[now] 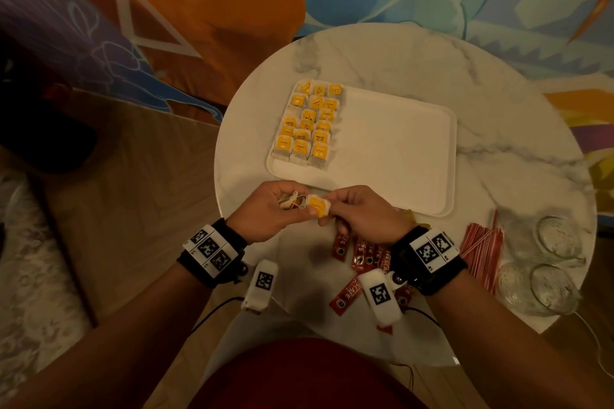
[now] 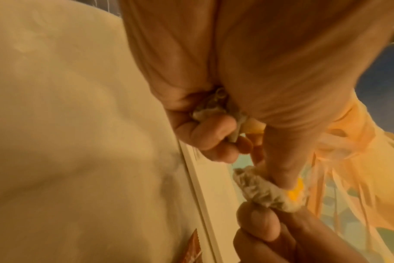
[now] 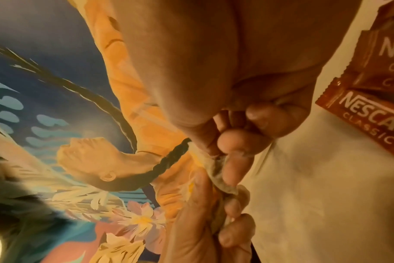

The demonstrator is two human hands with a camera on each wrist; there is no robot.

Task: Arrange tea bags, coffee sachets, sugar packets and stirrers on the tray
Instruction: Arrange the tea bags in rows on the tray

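A white tray lies on the round marble table. Yellow-tagged tea bags fill its left part in three rows. Just in front of the tray my two hands meet. My left hand grips a small bunch of tea bags, and its thumb presses one yellow-tagged tea bag. My right hand pinches the other end of that same tea bag. Red coffee sachets lie loose under my right wrist. Red-and-white stirrers lie in a pile to the right.
Two clear glasses stand at the table's right edge beyond the stirrers. The right two thirds of the tray are bare. A bright patterned fabric surrounds the table at the back, and wooden floor shows on the left.
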